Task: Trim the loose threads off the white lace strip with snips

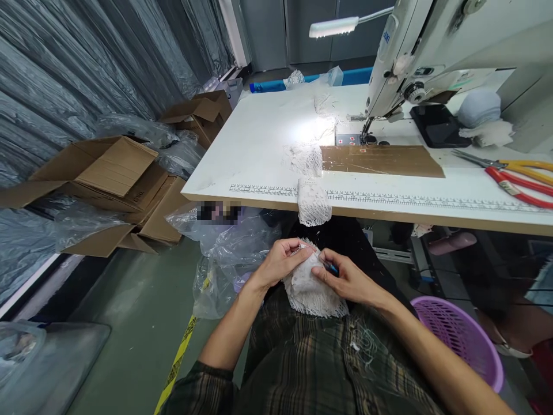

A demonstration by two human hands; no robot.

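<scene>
In my lap lies a piece of white lace [315, 294], its fringed lower edge spread over my dark plaid shirt. My left hand [280, 262] pinches the top of this lace between thumb and fingers. Closed around a small blue-handled tool [332, 268], my right hand [348, 279] works against the lace's right side; the tool's tip is mostly hidden, so its exact kind is unclear. Just beyond my hands, a strip of white lace [314, 202] hangs over the table's front edge, with more lace [306, 158] behind it on the tabletop.
A sewing machine [401, 63] stands on the white table [259, 150], beside a brown cardboard strip [380, 160]. Scissors [510, 173] and a black tray [440, 127] are at right. Cardboard boxes [116, 178] and plastic bags [233, 248] lie left; a purple basket [458, 334] stands right.
</scene>
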